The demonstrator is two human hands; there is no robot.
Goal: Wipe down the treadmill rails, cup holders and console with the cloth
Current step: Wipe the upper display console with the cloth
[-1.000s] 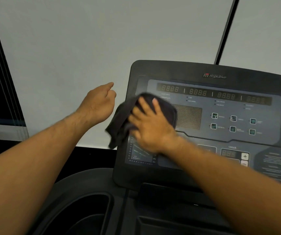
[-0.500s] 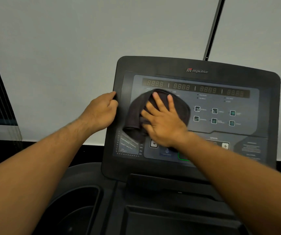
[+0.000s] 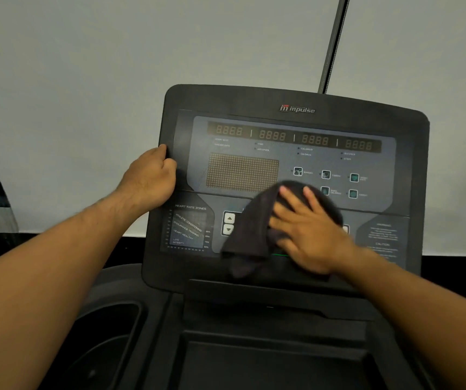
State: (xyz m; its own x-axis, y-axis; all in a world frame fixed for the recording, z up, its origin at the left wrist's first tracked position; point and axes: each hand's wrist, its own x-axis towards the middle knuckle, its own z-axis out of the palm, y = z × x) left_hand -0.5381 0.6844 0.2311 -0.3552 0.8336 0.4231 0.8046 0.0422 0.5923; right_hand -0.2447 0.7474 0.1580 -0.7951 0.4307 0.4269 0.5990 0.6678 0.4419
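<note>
At the bottom of the frame, nearest to the camera, a dark tray [image 3: 268, 364] sits in the middle and a round cup holder [image 3: 107, 339] in the lower left corner. Two bare forearms come in from the lower left and the lower right and reach up to the console [image 3: 413, 170], which stands tilted in the centre of the frame.

The right hand [image 3: 310, 235] lies flat on the lower middle part of the console, with its fingers straight and spread apart. Under the palm and the fingers is the dark cloth [image 3: 250, 229]. The hand presses it against the panel and does not curl around it. The cloth is bunched and spreads out to the left of the hand, and one end hangs down to the lower edge of the console. It lies just beside two arrow buttons [image 3: 229, 223]. This hand looks a little blurred.

The left hand [image 3: 148, 180] grips the left edge of the console at middle height, with the fingers curled around the edge.

Higher on the panel are a dotted grid display [image 3: 243, 171], then a row of four number displays [image 3: 293, 136], and at the top a logo [image 3: 296, 109]. Behind the console is a pale wall [image 3: 113, 66], with a dark vertical strip [image 3: 334, 43] in the upper right of the frame.
</note>
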